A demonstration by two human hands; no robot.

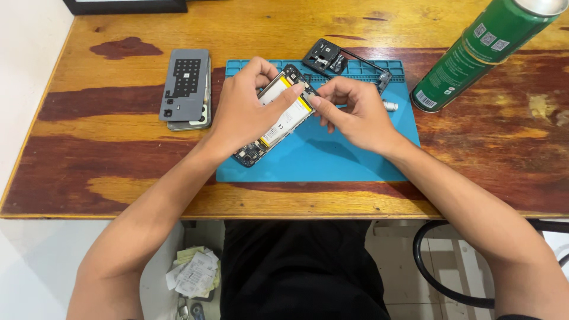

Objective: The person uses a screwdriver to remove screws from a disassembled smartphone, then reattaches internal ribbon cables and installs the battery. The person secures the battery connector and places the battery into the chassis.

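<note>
Opened phone (pixel 278 115) (back cover off, battery exposed) sits tilted over the blue mat (pixel 332 157), mid-tabletop. Left hand (pixel 243 112) grasps its body; right hand (pixel 355 115) pinches its upper edge. Green can (pixel 474 53) lies toward the far right corner.

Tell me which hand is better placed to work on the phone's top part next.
Probably the right hand: its fingertips pinch at the upper edge of the phone. The left hand wraps around the phone, holding it above the mat.

bare forearms, black trousers (pixel 302 272)
</note>
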